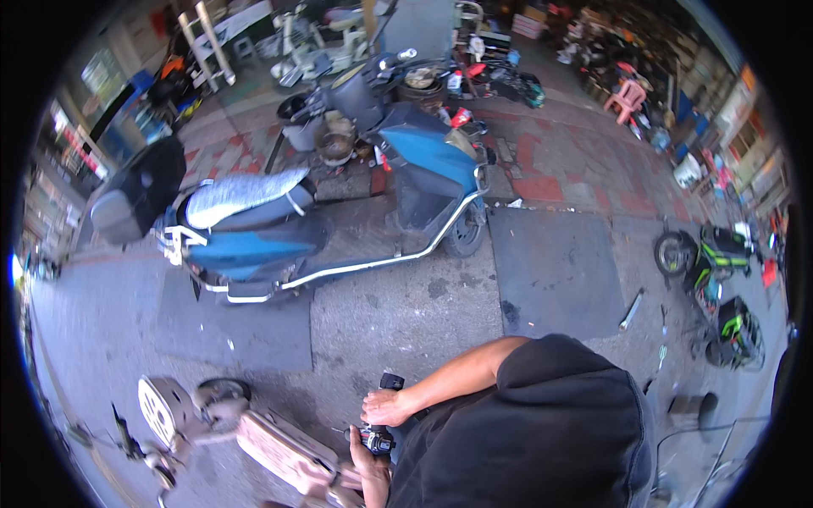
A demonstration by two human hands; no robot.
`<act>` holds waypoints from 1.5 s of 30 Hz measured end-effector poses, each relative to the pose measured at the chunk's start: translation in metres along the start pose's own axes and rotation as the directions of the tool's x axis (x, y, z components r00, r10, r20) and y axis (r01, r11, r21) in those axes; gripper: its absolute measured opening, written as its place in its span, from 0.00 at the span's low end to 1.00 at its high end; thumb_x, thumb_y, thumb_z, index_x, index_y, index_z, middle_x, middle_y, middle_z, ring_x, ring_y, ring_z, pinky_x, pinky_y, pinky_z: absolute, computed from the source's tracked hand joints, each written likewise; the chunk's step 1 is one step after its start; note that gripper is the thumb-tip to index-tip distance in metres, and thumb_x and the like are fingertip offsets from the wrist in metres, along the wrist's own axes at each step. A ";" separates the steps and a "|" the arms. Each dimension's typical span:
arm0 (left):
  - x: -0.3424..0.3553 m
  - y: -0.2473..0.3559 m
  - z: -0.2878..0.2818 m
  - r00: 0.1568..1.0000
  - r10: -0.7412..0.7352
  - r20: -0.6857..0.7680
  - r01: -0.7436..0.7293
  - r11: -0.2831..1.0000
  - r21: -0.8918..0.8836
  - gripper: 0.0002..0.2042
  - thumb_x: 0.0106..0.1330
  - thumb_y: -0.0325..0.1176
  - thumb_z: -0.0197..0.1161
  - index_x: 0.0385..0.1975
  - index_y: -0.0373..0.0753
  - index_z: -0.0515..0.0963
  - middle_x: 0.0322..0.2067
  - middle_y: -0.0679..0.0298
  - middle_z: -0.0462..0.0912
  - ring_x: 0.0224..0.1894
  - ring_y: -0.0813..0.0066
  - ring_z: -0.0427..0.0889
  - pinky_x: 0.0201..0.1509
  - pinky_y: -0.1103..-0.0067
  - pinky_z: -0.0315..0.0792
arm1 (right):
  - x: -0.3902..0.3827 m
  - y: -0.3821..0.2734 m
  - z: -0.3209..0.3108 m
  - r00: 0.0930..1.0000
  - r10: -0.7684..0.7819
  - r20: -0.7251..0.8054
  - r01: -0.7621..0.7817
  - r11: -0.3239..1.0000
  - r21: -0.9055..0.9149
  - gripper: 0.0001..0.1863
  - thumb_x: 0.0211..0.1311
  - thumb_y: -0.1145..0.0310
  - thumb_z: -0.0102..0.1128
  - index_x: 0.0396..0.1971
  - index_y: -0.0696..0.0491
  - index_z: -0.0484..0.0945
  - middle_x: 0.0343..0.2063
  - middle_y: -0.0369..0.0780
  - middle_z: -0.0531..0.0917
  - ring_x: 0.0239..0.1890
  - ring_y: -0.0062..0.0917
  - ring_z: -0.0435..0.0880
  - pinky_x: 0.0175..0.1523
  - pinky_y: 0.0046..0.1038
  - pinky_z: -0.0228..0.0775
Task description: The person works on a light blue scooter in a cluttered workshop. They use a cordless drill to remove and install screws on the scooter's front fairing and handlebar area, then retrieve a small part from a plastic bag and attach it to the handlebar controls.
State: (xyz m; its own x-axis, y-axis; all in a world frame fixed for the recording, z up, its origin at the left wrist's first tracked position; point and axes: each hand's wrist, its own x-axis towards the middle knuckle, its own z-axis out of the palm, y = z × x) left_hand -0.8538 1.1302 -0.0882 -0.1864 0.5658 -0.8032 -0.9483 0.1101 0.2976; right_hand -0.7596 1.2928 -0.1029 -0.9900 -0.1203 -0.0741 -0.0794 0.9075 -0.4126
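Observation:
My right hand [385, 408], at the end of the bare forearm below a black sleeve, is closed round the grip of a black cordless power tool [377, 439]. The tool is shaped like a drill or impact driver, with a dark block at its other end. Just below, my left hand [367, 467] is against the tool's head, one digit up along its side; the rest of its fingers are partly hidden. Left of my hands is a pale pink scooter [284, 453] with a white front panel, partly cut off by the lower edge.
A blue and black scooter [279, 250] with a grey seat cover stands across the middle. Dark mats [555, 271] lie on the concrete. A metal bar [632, 310] lies to the right, near green and black motorbike parts [720, 262]. A pink plastic chair [627, 100] and heaped parts stand behind.

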 end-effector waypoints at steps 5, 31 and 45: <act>0.046 0.090 0.079 0.991 -0.125 0.050 0.109 0.962 0.250 0.17 0.77 0.48 0.55 0.45 0.38 0.76 0.36 0.61 0.85 0.34 0.65 0.86 0.39 0.67 0.82 | 0.002 0.032 -0.057 0.914 0.371 -0.164 -0.351 0.926 0.138 0.24 0.50 0.69 0.62 0.50 0.60 0.76 0.38 0.48 0.81 0.44 0.41 0.82 0.50 0.43 0.73; 0.159 -0.351 0.610 0.917 -0.294 0.269 -0.172 0.316 0.933 0.10 0.67 0.32 0.69 0.44 0.40 0.77 0.34 0.64 0.85 0.33 0.73 0.86 0.37 0.73 0.80 | -0.652 0.208 -0.162 0.170 0.886 -0.431 -0.683 0.421 0.597 0.35 0.52 0.60 0.70 0.59 0.59 0.70 0.45 0.54 0.81 0.48 0.49 0.84 0.54 0.46 0.76; 0.371 -0.677 1.132 0.833 -0.209 0.512 -0.518 0.028 0.855 0.20 0.59 0.36 0.76 0.45 0.34 0.76 0.38 0.64 0.82 0.36 0.76 0.80 0.42 0.71 0.76 | -1.183 0.350 0.035 -0.726 0.372 0.578 -0.050 -0.867 0.495 0.19 0.63 0.56 0.59 0.43 0.56 0.83 0.43 0.53 0.86 0.48 0.50 0.84 0.52 0.42 0.77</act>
State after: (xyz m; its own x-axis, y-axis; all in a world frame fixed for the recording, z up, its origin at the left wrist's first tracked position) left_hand 0.0101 2.1909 -0.0034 0.1741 0.8668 -0.4672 0.2899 0.4083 0.8656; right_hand 0.3877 1.7380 -0.1915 0.7566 0.1921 -0.6250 0.1763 -0.9804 -0.0880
